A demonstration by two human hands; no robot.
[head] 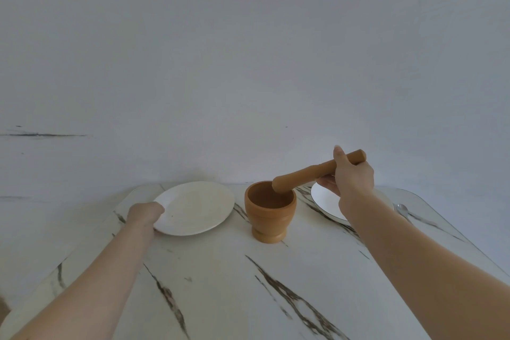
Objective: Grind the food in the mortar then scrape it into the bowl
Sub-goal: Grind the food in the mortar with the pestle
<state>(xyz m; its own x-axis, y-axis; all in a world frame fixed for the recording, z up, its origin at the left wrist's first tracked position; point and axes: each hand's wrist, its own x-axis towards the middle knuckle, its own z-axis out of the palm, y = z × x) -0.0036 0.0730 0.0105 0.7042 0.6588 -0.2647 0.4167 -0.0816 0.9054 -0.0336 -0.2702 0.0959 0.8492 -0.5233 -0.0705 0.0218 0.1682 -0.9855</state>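
Head view: wooden mortar [270, 210] stands upright on the marble bench [220, 284]. Right hand [350, 174] grips the tilted pestle [311, 174] by its upper shaft, thick end just inside the mortar's far rim. Left of the mortar, left hand [146, 211] holds the white dish [198, 207] by its near edge, fingers hidden beneath. Right of the mortar lies a dark-rimmed dish [325, 201], with a spoon [403, 210] beyond it.

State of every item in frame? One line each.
Mortar: upright, contents not visible.
Pestle: tilted, head in mortar mouth, right hand grips handle.
Plate: on table, left hand grips its edge.
Bowl: on table, partly behind right hand.
Spoon: lying on table, untouched.
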